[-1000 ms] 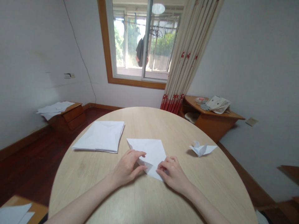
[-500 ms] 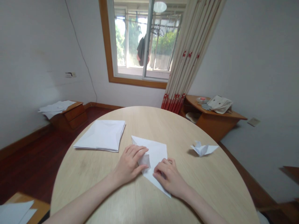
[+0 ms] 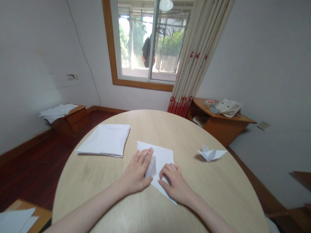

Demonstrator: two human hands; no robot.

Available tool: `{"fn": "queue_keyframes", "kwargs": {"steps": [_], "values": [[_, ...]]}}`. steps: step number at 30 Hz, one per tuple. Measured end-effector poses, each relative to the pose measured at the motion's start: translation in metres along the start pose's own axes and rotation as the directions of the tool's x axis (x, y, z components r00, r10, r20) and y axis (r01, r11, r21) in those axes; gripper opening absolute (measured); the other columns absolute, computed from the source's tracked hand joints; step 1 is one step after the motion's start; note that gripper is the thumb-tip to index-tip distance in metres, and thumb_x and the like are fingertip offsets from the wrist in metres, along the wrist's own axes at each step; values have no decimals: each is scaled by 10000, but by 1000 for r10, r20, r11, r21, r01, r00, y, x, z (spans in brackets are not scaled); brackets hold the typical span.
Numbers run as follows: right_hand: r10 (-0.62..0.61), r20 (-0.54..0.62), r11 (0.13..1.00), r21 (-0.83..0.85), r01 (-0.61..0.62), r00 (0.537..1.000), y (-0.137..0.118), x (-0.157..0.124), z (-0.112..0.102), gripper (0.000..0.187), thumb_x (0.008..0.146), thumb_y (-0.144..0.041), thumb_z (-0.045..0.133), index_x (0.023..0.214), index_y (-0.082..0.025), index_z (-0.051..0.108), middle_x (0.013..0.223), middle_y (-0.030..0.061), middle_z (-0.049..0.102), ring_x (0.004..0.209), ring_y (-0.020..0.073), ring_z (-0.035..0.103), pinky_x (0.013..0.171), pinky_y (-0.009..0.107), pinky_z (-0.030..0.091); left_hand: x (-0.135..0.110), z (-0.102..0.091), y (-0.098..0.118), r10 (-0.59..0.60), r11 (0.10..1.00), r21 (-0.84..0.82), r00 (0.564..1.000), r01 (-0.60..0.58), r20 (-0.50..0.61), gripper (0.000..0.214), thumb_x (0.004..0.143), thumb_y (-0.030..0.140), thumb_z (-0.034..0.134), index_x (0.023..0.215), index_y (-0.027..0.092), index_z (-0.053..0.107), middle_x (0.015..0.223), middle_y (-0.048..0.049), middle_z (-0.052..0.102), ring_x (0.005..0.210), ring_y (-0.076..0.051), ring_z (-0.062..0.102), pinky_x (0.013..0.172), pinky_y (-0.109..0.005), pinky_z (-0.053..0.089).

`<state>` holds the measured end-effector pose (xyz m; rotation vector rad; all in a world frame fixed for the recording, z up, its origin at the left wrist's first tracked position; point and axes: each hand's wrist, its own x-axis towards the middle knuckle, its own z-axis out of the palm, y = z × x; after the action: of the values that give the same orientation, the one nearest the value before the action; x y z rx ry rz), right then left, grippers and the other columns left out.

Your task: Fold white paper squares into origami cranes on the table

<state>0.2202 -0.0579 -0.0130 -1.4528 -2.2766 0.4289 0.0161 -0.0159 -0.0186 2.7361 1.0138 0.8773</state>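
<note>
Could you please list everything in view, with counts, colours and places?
table: one, pale wood, centre
paper stack: one, white, on table, left
folded paper: one, white, under both hands
paper bird: one, white, on table, right
window: one, orange-brown frame, far wall
curtain: one, cream and red, beside window
corner shelf: one, orange-brown, right of curtain
drawer cabinet: one, reddish-brown, far left
left hand: one, bare, on folded paper
right hand: one, bare, on folded paper
</note>
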Motion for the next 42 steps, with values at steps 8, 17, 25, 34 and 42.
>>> {"fn": "queue_keyframes", "kwargs": {"steps": [8, 17, 25, 34, 42], "values": [[74, -24, 997, -2, -74, 997, 3, 2, 9, 132, 869, -224, 628, 783, -211, 530, 914, 5, 577, 929, 195, 523, 867, 365, 356, -2, 4, -2, 0, 1000, -25, 1000, 0, 7, 992, 726, 194, 634, 1505, 196, 19, 1488, -181, 278, 1383, -339, 250, 1111, -571, 255], [99, 4, 994, -42, -99, 995, 2, 3, 10, 82, 870, -185, 587, 831, -223, 526, 951, 6, 586, 963, 203, 534, 872, 374, 347, -3, 4, -3, 4, 989, -146, 1000, 0, 27, 932, 743, 160, 596, 1502, 192, 57, 1480, -178, 275, 1378, -321, 256, 1098, -527, 316], [104, 30, 994, -46, -103, 994, 1, 4, 9, 86, 881, -169, 556, 832, -222, 510, 965, 9, 582, 967, 205, 525, 875, 379, 339, -4, 5, -4, -17, 978, -208, 998, 31, 67, 961, 745, 144, 597, 1507, 217, 15, 1489, -184, 243, 1378, -332, 264, 1080, -541, 346], [89, 29, 995, -56, -88, 996, 1, 4, 9, 78, 885, -176, 538, 836, -226, 504, 950, 12, 578, 949, 204, 513, 859, 371, 337, -4, 2, -5, 6, 972, -234, 996, 15, 90, 990, 736, 120, 600, 1510, 218, -11, 1497, -187, 236, 1387, -330, 265, 1092, -524, 342], [82, -7, 996, -31, -83, 997, 5, 3, 12, 86, 881, -177, 570, 835, -225, 515, 957, 8, 581, 959, 200, 525, 871, 372, 337, -1, -1, -9, 38, 987, -159, 993, -19, 112, 1013, 747, 157, 638, 1510, 204, -27, 1500, -185, 248, 1400, -330, 232, 1123, -548, 279]]}}
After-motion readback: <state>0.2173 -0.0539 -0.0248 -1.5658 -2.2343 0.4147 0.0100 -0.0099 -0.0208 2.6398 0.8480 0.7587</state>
